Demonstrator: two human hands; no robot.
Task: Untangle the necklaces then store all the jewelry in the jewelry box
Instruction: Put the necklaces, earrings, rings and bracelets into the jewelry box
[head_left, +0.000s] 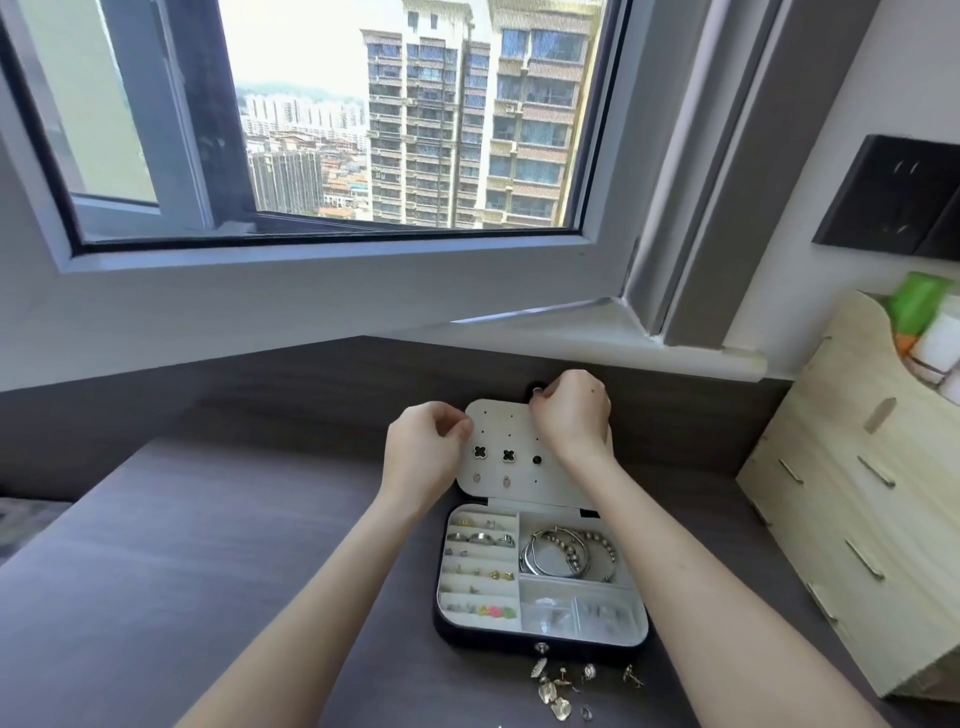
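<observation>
On the dark desk (208, 571) below the window, the job looked well into its storing stage; no necklace could be made out anywhere, tangled or otherwise.

The left hand (423, 452) hovered at the left edge of the lid panel (498, 426), fingers curled in close to the thumb. Whether it pinched the panel's edge, some tiny fitting, or nothing could not be told.

The jewelry box (540, 642) sat open just right of centre, its lid laid back against the rear wall. On the panel were two black clover studs (479, 453), a black round stud (537, 460) and a pair of pink drops (476, 477), with several holes free.

The right hand (571, 415) reached to the lid's top edge, its fingertips pinched narrow on a small dark piece (535, 391), either a stud or the box's own clasp tab.

In the tray, the left-hand ring rolls (480, 538) held bands, small gold pieces and some bright studs. The upper right compartment held bangles and a beaded bracelet (566, 553), and the lower right held clear bags (576, 613).

Several loose earrings (556, 686) lay on the desk just in front of the box. Judging by these, the step was pinning earrings to the panel. The next move would call for a fine pinch on one of them and a free hole to set it in.

A pale wooden drawer unit (841, 493) stood at the far right.
</observation>
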